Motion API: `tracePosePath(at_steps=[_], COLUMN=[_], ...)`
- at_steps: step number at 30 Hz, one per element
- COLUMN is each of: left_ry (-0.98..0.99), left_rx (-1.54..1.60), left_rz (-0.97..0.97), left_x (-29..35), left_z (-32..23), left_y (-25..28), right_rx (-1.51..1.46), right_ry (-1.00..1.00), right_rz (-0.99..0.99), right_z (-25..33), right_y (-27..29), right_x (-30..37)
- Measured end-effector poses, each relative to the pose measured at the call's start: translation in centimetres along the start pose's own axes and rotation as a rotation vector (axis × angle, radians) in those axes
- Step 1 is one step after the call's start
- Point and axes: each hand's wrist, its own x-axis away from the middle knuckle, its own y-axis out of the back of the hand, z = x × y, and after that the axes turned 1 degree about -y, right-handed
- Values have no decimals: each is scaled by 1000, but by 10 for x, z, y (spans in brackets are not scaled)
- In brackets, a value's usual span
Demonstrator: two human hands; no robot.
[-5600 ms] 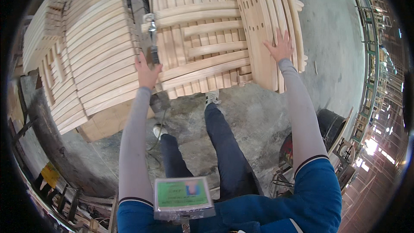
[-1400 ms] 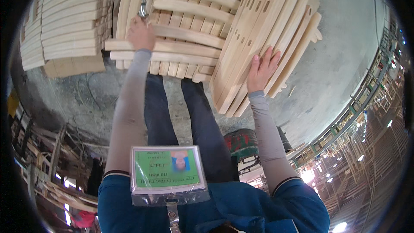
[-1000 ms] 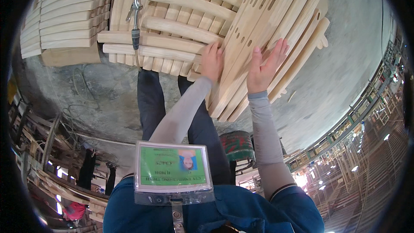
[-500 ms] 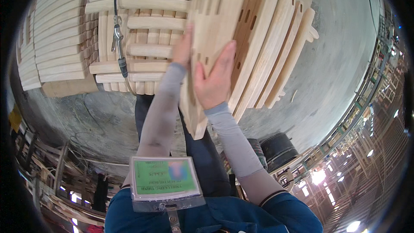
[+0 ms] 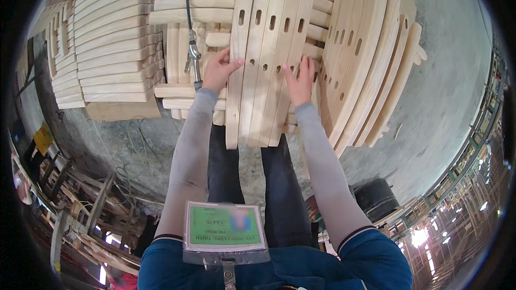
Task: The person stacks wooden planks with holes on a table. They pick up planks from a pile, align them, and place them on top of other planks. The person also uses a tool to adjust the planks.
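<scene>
Several pale wooden slats (image 5: 260, 83) with long slots and small holes lie side by side in front of me, on top of crosswise wooden pieces. My left hand (image 5: 217, 72) is at the left edge of this row, its thumb over the outermost slat and its fingers spread. At the right edge, my right hand (image 5: 301, 81) touches the slats with thumb and fingers apart. Neither hand is wrapped round a slat. An air blow gun (image 5: 193, 56) with a metal body hangs or lies just left of my left hand.
To the right, more slotted slats (image 5: 349, 64) lean side by side. A tall stack of curved wooden pieces (image 5: 113, 48) stands at the left on cardboard (image 5: 123, 110). Behind my right arm is a black round container (image 5: 376, 200). Hoses trail over the concrete floor (image 5: 177, 166).
The slats were upright and pressed together between my hands; now they lie fanned out flat with their slots facing up. My hands have moved apart, to the row's two sides.
</scene>
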Motion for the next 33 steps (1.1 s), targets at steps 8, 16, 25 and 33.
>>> tracePosePath(at_steps=[8,16,25,33], left_ry=[129,3,216,30], left_rx=[747,535,465,-135], left_rz=[287,200,16,-106], left_x=[15,19,78,55], left_z=[-60,-127,-19,39], left_y=[5,-3,45,11], right_rx=[-587,-1008,-1413,-700], right_ry=[-30,-184,-6,-166], right_rz=[552,175,225,74], right_z=[104,157,206,70], right_y=[3,2,23,44], right_x=[131,-37,-248,-65])
